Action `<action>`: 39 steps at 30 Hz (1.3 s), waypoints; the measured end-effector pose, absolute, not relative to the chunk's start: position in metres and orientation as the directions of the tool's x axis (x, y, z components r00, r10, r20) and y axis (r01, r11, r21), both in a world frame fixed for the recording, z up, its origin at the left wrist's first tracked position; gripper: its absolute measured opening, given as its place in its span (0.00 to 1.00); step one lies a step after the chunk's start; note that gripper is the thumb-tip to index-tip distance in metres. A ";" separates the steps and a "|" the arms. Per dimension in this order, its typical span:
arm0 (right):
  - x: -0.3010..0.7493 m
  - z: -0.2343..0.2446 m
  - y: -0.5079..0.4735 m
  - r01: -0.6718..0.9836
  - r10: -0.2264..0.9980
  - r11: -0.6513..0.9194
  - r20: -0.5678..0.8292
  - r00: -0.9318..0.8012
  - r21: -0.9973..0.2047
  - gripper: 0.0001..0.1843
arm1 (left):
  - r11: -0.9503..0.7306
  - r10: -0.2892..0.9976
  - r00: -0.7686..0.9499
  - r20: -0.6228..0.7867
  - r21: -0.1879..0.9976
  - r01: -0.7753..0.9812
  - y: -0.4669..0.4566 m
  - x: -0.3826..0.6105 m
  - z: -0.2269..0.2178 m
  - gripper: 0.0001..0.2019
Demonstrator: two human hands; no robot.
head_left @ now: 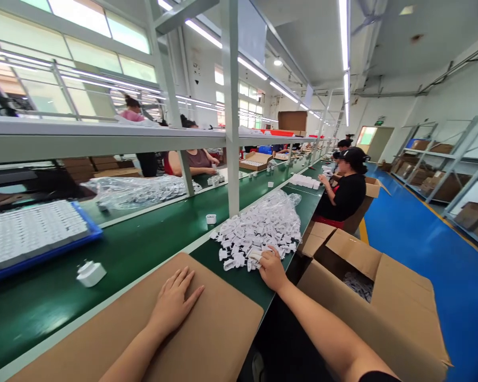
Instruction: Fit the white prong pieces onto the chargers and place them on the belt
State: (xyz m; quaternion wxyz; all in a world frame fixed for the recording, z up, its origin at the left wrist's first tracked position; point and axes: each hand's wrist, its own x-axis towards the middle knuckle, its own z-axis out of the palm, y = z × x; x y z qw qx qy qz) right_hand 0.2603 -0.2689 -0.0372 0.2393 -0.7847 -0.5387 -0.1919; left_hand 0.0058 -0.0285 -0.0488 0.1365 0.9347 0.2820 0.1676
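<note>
My left hand (171,301) lies flat, fingers spread, on a brown cardboard sheet (207,323) at the near edge of the bench. A heap of small white plastic parts (258,223) rests beyond the sheet, spilling from a clear plastic bag (287,204). At the near side of this heap is my right hand (273,269), with its fingers curled among the parts. Something pale covers or sits at its fingertips; what the fingers grip is too small to make out.
A green conveyor belt (143,244) runs along the left, carrying a white plug adapter (91,273) and a small white housing (211,218). A blue tray (91,227) holds rows of white pieces. An open carton (366,323) stands at right, near a co-worker (344,185). A metal post (233,132) rises ahead.
</note>
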 end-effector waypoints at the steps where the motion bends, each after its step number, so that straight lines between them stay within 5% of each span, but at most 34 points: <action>1: 0.261 -0.037 -0.269 0.938 0.751 -0.299 0.562 0.346 -0.176 0.21 | -0.807 0.567 0.788 0.239 0.355 0.473 -0.029 0.006 -0.048 0.35; 11: 0.269 -0.041 -0.268 0.938 0.667 -0.237 0.659 0.347 -0.255 0.21 | -0.826 0.524 0.818 0.238 0.376 0.420 -0.026 0.002 -0.048 0.34; 18: 0.255 -0.024 -0.257 0.888 0.578 -0.161 0.689 0.438 -0.430 0.17 | -0.850 0.489 0.847 0.209 0.333 0.409 -0.029 0.002 -0.044 0.35; 22: 0.216 -0.003 -0.216 0.581 0.724 0.109 0.465 0.510 -0.807 0.12 | -0.862 0.472 0.858 0.199 0.305 0.404 -0.034 0.004 -0.045 0.34; 25: 0.182 -0.001 -0.182 0.225 0.920 0.069 0.149 0.362 -0.972 0.19 | -0.852 0.481 0.846 0.229 0.350 0.390 -0.029 0.004 -0.042 0.30; 31: 0.151 -0.018 -0.165 0.052 0.992 0.033 0.039 0.120 -0.998 0.24 | -0.740 0.617 0.739 0.272 0.520 0.427 0.027 0.016 -0.015 0.19; 39: 0.156 -0.026 -0.167 0.059 0.991 0.117 0.121 0.062 -0.991 0.21 | -0.616 0.770 0.570 0.289 0.571 0.543 0.110 0.105 0.009 0.37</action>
